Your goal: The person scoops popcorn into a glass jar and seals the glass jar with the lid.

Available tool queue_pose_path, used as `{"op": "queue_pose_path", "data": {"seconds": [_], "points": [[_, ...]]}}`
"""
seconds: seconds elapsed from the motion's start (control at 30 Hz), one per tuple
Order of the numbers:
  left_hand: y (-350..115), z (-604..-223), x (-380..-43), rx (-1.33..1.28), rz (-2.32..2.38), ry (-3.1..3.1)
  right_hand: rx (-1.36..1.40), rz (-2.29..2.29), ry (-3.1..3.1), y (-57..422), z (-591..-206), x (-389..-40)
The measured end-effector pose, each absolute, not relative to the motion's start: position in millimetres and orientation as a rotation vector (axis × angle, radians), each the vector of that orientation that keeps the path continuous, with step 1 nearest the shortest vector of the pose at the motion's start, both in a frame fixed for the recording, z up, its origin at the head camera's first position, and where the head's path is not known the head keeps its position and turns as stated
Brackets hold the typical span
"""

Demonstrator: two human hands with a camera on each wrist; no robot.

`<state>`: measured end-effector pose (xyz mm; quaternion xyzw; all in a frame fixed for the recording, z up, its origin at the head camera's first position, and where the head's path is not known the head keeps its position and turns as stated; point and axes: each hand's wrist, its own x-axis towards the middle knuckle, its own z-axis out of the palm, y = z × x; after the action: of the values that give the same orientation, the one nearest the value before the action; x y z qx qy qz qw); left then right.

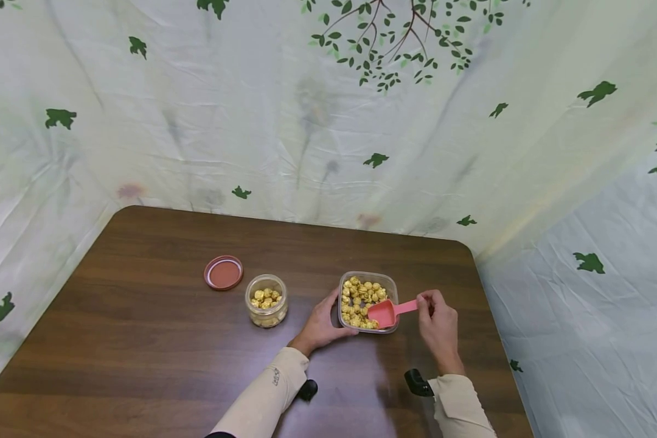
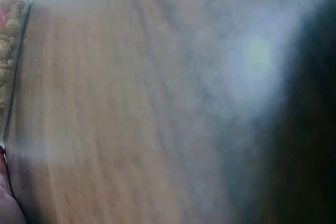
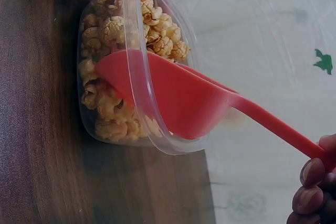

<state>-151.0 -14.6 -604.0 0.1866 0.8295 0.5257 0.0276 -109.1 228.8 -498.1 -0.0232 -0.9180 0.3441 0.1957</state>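
A clear plastic container (image 1: 369,274) of caramel popcorn (image 1: 357,293) stands on the table. My left hand (image 1: 322,325) grips it from the left, thumb along the near side. Between the thumb and fingers of my right hand (image 1: 439,323) is the handle end of a pink scoop (image 1: 383,314). The scoop's bowl (image 3: 178,98) dips among the popcorn inside the near right corner, over the rim, as the right wrist view shows. Only a sliver of the container (image 2: 21,30) and part of the left hand (image 2: 9,203) appear in the left wrist view.
To the left of the container is an open clear jar (image 1: 266,315) partly filled with popcorn. A red round lid (image 1: 223,273) lies further left on the brown wooden table (image 1: 142,316). A leaf-patterned cloth (image 1: 263,121) hangs behind and at the sides.
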Motion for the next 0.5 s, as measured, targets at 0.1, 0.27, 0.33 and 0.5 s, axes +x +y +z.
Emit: {"op": "queue_pose_path", "data": {"seconds": [0.1,0.27,0.33,0.5], "points": [[-14.6,-604.3,-150.9,0.574,1.623,2.561,-0.07,0.967,-2.564,227.3,-499.1,-109.1],[-14.7,-602.8,-150.4,0.571,1.618,2.56,-0.068,0.962,-2.567,225.3,-501.4,-109.5],[-14.6,-602.7,-150.6,0.568,1.61,2.561,-0.069,0.962,-2.563,225.0,-502.1,-109.7],[-14.5,-602.6,-150.3,0.554,1.604,2.555,-0.073,0.951,-2.548,225.6,-500.0,-110.0]]}}
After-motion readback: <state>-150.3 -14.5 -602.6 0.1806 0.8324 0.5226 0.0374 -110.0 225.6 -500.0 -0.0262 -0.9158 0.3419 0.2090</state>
